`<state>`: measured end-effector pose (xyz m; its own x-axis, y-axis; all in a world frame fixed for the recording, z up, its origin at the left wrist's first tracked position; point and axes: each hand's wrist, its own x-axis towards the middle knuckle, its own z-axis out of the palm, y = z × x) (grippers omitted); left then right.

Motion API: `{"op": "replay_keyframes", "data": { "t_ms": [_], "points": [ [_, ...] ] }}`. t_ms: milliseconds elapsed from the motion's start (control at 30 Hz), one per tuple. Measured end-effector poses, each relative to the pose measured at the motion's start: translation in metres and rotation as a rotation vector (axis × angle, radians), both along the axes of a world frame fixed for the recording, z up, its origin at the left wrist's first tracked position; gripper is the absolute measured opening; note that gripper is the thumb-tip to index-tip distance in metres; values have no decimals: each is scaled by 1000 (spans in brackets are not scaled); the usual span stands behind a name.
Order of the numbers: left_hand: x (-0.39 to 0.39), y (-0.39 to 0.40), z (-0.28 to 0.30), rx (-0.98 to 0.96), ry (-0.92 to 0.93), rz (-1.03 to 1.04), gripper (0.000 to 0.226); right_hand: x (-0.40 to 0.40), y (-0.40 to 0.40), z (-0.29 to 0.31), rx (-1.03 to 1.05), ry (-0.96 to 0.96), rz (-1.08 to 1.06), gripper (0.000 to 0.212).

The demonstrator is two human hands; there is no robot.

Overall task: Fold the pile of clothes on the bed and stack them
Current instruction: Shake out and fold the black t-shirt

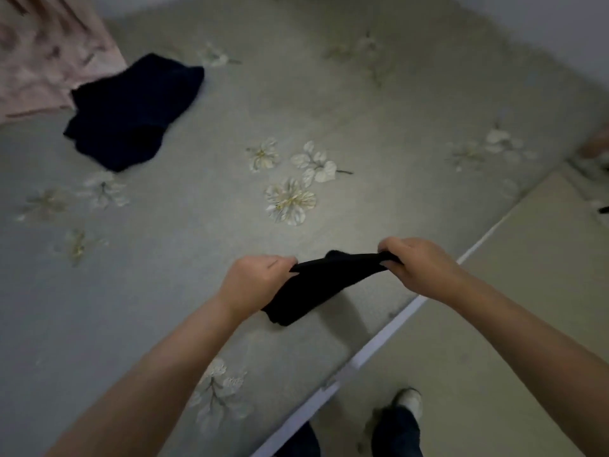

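Observation:
A small black garment (316, 285) hangs between both hands just above the bed's near edge. My left hand (253, 285) grips its left end with curled fingers. My right hand (418, 265) grips the right end, pulling the top edge taut. The cloth's lower part droops toward the grey floral bedsheet (329, 103). A folded dark navy garment (131, 110) lies on the bed at the far left. A pink patterned cloth (39, 57) sits in the far left corner, partly under the navy one.
The bed's white edge (372, 351) runs diagonally from lower middle to right. Beige floor (494, 324) lies to the right of it, with my feet (398, 420) at the bottom. A white wall (543, 28) rises behind the bed.

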<state>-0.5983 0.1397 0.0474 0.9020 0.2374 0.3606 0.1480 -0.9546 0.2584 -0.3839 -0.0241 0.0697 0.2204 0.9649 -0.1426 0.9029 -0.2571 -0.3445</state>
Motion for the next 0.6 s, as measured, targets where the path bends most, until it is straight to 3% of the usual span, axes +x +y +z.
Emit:
{"op": "replay_keyframes", "data": {
  "t_ms": [100, 267, 333, 467, 600],
  "points": [
    [83, -36, 25, 6, -5, -105, 64, 61, -66, 21, 22, 9, -150, 25],
    [246, -116, 73, 126, 68, -196, 34, 182, -176, 63, 64, -36, -193, 23],
    [304, -147, 92, 109, 82, -229, 28, 230, -213, 86, 197, -129, -136, 12],
    [409, -197, 122, 357, -116, -353, 61, 314, -267, 115, 330, -410, -91, 17],
    [510, -232, 141, 518, -205, -377, 17, 395, -300, 123, 410, -576, -217, 22]
  ]
}}
